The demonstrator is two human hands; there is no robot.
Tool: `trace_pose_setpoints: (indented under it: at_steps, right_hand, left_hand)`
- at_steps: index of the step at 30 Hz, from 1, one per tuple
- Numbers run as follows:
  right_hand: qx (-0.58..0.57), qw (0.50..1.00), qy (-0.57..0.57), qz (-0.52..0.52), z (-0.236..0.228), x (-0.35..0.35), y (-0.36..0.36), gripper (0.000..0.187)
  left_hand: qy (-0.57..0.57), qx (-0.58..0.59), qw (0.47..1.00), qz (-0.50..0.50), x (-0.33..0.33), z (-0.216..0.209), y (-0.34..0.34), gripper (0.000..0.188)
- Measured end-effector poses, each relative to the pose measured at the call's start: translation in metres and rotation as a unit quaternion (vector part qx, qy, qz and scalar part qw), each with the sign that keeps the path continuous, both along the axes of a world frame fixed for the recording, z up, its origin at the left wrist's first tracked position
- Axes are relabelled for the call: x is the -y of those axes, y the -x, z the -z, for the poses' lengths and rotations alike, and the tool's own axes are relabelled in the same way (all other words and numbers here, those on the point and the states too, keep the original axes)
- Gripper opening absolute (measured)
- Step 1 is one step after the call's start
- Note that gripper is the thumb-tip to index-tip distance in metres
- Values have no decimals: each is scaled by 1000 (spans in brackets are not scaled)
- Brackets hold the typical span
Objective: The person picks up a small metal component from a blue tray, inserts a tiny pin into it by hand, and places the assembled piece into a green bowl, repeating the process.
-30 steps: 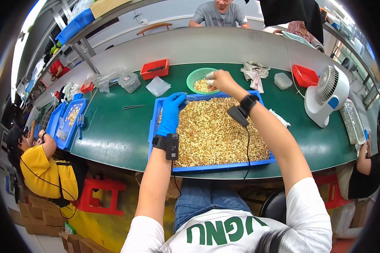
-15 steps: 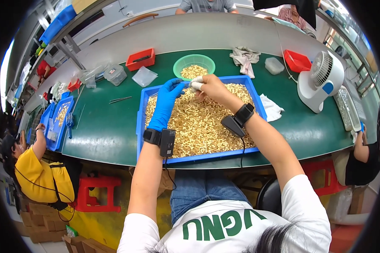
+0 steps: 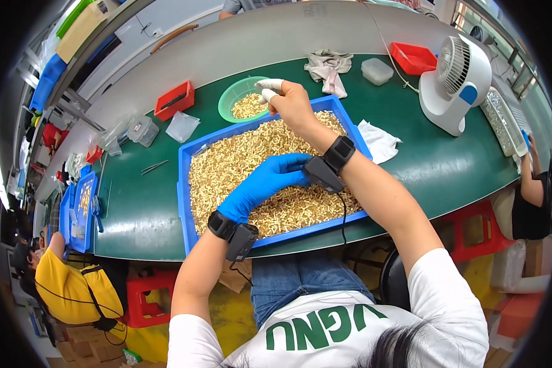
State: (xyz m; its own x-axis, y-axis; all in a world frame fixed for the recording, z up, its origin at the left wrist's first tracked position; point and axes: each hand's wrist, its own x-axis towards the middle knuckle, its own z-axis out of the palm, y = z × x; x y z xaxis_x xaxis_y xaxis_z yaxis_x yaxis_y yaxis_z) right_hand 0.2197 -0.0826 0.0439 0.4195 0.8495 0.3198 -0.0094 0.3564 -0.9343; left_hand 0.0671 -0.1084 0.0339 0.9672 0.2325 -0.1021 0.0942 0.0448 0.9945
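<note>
My left hand (image 3: 265, 183), in a blue glove, reaches across the blue tray (image 3: 186, 202), fingers stretched out and apart. Its fingertips meet the edge of the black box (image 3: 322, 174) strapped to my right wrist and are partly hidden there. Small brass-coloured metal pieces (image 3: 251, 150) fill the tray. Beyond the tray's far edge, my right hand (image 3: 291, 104) hangs over a green plastic basket (image 3: 227, 104). White cots cover its thumb and index finger, which are spread with nothing visible between them. More brass-coloured pieces (image 3: 249, 106) lie in the basket.
A red bin (image 3: 174, 100), clear plastic lid (image 3: 183, 126) and tweezers (image 3: 154, 167) are left on the green table. Cloths (image 3: 380, 141), a second red bin (image 3: 414, 58) and a white fan (image 3: 454, 86) stand right. A co-worker in yellow (image 3: 80, 291) sits left.
My hands have parted: the left came nearer and rightward over the tray, while the right shifted slightly left and over the basket. The whole view has also turned a little.
</note>
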Motion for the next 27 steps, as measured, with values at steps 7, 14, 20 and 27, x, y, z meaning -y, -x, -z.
trace_pose_setpoints:
  at_steps: [7, 14, 20, 27]
  right_hand:
    - [291, 948, -36, 127, 3, -1, 1, 20]
    - [434, 863, -155, 206, 13, -5, -4, 13]
    - [406, 886, -131, 181, 9, -3, -10, 14]
    - [390, 901, -91, 166, 6, -3, -5, 15]
  left_hand:
    - [31, -11, 999, -8, 5, -8, 3, 47]
    - [48, -33, 998, -22, 5, -8, 1, 41]
    - [-265, -6, 953, -145, -33, -4, 19, 39]
    - [-476, -127, 854, -169, -80, 16, 63, 34]
